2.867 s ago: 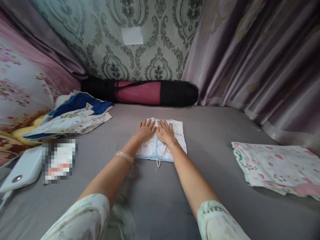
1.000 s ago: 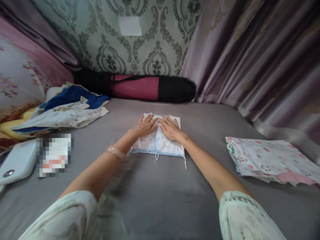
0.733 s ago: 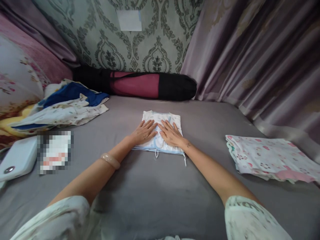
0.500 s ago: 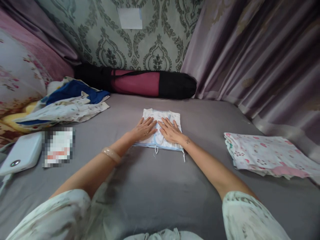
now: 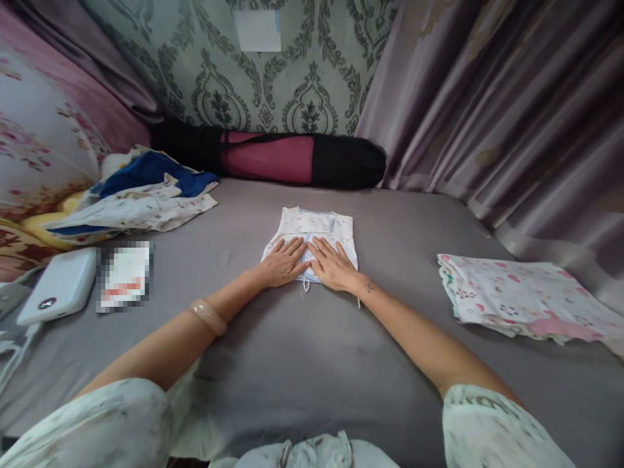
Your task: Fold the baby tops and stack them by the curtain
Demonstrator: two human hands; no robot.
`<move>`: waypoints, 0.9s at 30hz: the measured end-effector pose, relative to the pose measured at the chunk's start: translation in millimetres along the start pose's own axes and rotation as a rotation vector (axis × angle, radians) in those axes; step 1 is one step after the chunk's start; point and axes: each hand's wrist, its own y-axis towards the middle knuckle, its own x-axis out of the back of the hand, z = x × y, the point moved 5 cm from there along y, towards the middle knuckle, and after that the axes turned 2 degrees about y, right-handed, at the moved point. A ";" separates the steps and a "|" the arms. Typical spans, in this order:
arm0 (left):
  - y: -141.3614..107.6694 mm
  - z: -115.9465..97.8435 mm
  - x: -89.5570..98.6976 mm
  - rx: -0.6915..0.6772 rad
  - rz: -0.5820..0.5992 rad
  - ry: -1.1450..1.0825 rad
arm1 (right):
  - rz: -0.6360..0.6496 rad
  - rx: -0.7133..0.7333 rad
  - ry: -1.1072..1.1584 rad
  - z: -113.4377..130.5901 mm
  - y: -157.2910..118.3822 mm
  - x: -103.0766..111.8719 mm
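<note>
A small white baby garment (image 5: 316, 222) with blue trim and a faint print lies folded on the grey sheet in front of me. My left hand (image 5: 286, 261) rests flat on its lower left part, fingers stretched out. Beside it, my right hand (image 5: 332, 262) presses flat on the lower right part, fingers spread. The thumbs of both hands nearly meet. White tie strings (image 5: 306, 284) stick out from the near edge. Much of the garment's lower half is hidden under my palms.
On the right lies a folded white cloth with pink print (image 5: 521, 296). At left are a white power bank (image 5: 61, 286) with a cable, a blurred-out packet (image 5: 125, 277) and rumpled blue-and-white clothes (image 5: 160, 195). A long black-and-red bag (image 5: 268, 158) lies along the wall.
Both hands have slid slightly toward me over the garment, baring more of its upper part. The view has shifted a little.
</note>
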 end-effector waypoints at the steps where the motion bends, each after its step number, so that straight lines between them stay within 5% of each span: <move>1: -0.1 -0.3 0.5 0.008 0.008 0.002 | 0.010 -0.002 0.003 0.3 -0.3 1.0; 12: -57.6 -17.2 3.7 -0.076 0.062 -0.018 | 0.045 0.109 0.032 31.9 -53.6 -0.6; 19: -55.6 -11.8 -5.0 -0.082 0.042 -0.021 | 0.020 0.106 0.004 31.0 -51.6 -5.4; 27: -54.3 -6.2 8.8 -0.179 -0.097 -0.066 | 0.010 0.150 0.101 23.2 -50.7 -1.7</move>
